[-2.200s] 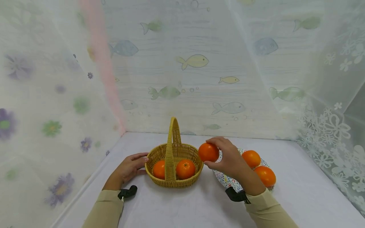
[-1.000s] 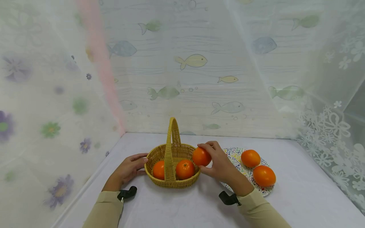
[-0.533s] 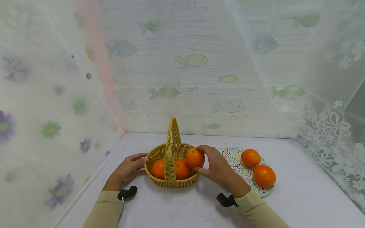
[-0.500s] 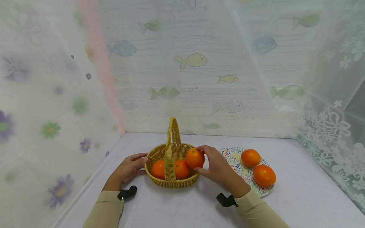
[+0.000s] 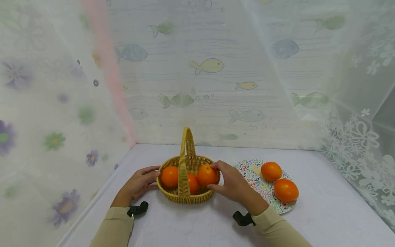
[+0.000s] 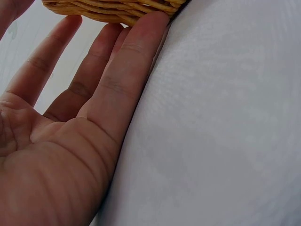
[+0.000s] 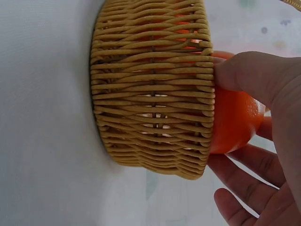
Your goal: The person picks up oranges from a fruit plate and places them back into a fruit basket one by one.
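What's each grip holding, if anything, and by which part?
The right grip holds the rightmost orange fruit in the basket, thumb on its near side, fingers on its far side. The left grip only touches the basket's left side.

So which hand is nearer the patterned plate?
Right. The right hand is beside the plate, gripping an orange fruit at the basket; the left hand is across the basket, touching its opposite side.

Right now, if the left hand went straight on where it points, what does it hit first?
The oval yellow wicker basket; the left hand touches its side with the fingers. Beyond that wall, probably the leftmost round orange fruit.
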The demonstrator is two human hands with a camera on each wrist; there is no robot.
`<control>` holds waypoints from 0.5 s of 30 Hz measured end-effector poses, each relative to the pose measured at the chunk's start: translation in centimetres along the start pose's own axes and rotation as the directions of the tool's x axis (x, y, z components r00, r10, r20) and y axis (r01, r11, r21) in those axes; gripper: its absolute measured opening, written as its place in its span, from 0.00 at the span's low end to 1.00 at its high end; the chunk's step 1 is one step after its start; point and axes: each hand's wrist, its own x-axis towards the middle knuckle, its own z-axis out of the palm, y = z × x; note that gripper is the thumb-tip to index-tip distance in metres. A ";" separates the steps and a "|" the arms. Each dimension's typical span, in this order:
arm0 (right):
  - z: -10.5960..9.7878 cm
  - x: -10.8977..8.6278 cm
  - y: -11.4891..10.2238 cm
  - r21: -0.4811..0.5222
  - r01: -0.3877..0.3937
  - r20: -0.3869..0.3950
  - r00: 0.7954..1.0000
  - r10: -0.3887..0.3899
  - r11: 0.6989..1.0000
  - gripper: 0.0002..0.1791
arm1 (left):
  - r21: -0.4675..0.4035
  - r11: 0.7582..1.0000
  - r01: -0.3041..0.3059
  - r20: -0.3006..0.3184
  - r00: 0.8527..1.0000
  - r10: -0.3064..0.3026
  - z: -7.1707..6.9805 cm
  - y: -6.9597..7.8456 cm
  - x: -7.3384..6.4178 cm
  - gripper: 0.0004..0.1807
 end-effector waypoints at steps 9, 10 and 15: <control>0.4 -0.1 0.2 0.020 0.004 -0.006 1.000 -0.004 1.000 0.31 | -0.003 1.000 0.007 -0.018 1.000 -0.007 0.1 0.1 0.4 0.32; 0.4 -0.1 0.2 0.026 0.001 -0.002 1.000 -0.001 1.000 0.31 | -0.004 1.000 0.012 -0.024 1.000 -0.012 0.1 0.0 0.3 0.32; 0.7 -0.1 0.2 0.051 -0.007 0.016 1.000 0.006 0.999 0.30 | -0.008 1.000 0.019 -0.044 0.999 -0.019 -0.2 -0.3 0.1 0.32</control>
